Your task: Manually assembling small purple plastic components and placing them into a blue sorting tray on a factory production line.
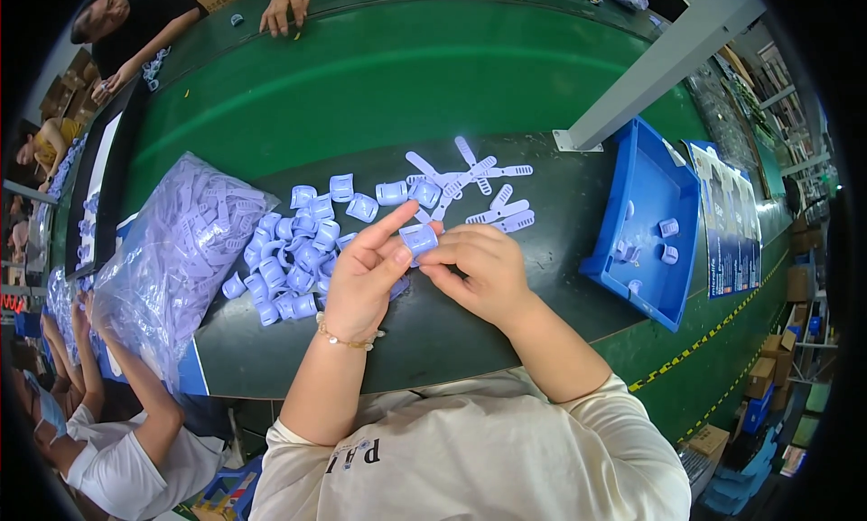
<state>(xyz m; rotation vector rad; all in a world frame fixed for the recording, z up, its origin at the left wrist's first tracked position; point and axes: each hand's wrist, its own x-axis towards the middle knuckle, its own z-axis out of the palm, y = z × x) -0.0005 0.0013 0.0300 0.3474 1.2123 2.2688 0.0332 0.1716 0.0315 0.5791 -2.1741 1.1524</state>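
A curved lavender plastic buckle (418,239) is held up between my two hands. My left hand (359,282) pinches its left side with thumb and fingers, the index finger extended above it. On the other side, my right hand (483,266) has its fingers closed at the buckle's right edge; whether a strap is also between them is hidden. Just beyond lie several slotted lavender straps (470,173), some crossing each other. A pile of similar curved buckles (298,259) spreads on the dark work surface (298,363) to the left of my left hand.
A clear plastic bag (163,259) full of straps stands at the left. On the right, a blue tray (664,291) holds several lavender pieces, near a grey metal post (650,69). Printed sheets (731,214) lie beyond it. Other people sit along the green table (379,79).
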